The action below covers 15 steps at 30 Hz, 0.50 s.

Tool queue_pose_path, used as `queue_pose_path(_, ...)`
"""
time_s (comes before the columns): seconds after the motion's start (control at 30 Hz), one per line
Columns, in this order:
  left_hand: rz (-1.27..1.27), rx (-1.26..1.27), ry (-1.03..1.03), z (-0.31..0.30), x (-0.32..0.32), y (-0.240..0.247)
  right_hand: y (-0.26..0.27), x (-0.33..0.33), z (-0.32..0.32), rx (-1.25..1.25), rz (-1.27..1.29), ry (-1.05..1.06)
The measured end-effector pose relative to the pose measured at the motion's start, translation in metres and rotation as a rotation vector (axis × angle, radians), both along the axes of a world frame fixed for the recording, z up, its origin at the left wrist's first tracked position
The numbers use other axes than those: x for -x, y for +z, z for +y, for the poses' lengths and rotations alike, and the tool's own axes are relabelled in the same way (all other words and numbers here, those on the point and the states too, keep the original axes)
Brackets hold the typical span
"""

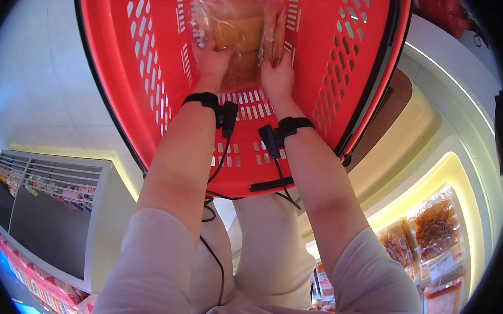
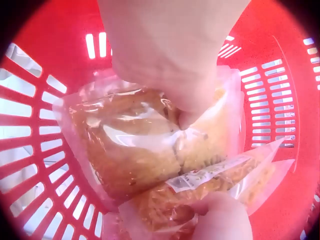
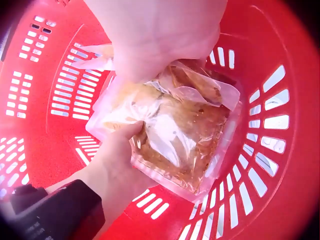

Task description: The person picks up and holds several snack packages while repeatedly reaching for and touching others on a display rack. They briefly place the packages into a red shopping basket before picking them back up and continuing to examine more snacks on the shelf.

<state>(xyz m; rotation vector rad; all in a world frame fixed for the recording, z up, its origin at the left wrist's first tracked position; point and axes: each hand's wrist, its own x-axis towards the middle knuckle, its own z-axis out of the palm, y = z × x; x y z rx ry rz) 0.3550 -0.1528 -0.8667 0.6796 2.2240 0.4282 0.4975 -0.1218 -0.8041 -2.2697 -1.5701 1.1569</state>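
Note:
Both hands reach down into a red shopping basket (image 1: 311,96). My left hand (image 1: 214,64) grips a large clear-wrapped flat food pack (image 2: 130,145), golden brown inside, with the thumb lying over its top face. At the pack's right side, my right hand (image 1: 278,77) holds a second clear plastic pack (image 1: 272,32). This one stands tilted against the large pack and carries a pale label strip (image 2: 210,172). In the right wrist view the left thumb presses the large pack's film, while the right hand (image 3: 155,37) covers part of the tilted pack.
Slotted walls of the basket surround the hands closely. On the right is a lit shelf with packed brown foods (image 1: 437,226); at lower left stands a grey display case (image 1: 52,198). Cables (image 1: 220,262) hang from the wrist straps.

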Motion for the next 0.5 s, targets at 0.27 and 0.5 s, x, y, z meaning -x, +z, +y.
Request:
queue_pose_path(0.27,-0.407,-0.039,0.128,0.010,0.002,0.003,0.006,0.004,0.003,0.058,0.005,0.022)
queue_pose_path(0.5,-0.349,-0.126,-0.047,0.026,-0.011,0.041,0.031,0.020,0.005,0.022,-0.100,0.076)
